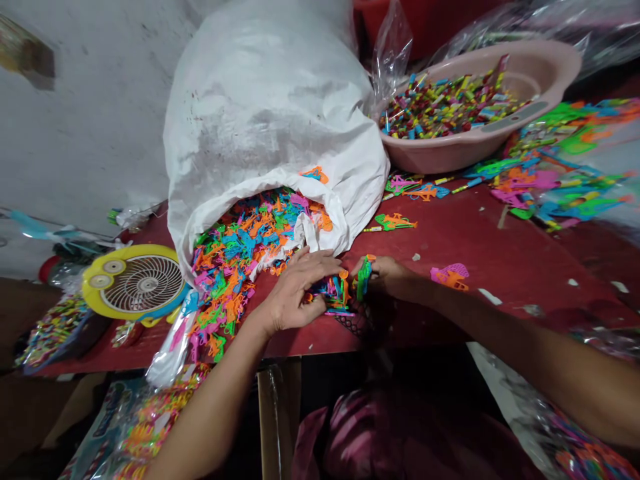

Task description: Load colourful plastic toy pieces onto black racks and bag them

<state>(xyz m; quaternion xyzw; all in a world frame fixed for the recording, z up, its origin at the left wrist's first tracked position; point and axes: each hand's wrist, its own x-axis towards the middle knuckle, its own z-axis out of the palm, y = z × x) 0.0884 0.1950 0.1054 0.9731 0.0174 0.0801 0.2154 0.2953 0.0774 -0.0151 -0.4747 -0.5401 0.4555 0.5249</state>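
Note:
My left hand curves around a cluster of small colourful plastic toy pieces, thumb and fingers on either side of it, near the table's front edge. Just to the right, my right hand pinches a few upright plastic toy pieces, mostly green with an orange tip; its fingers are partly hidden. A large white sack lies with its mouth towards me, and a heap of similar pieces spills from it beside my left hand.
A pink basin of small wrapped, multicoloured sticks stands at the back right. Assembled-looking toys pile up at the right. A yellow fan lies at the left. Scattered pieces dot the red tabletop.

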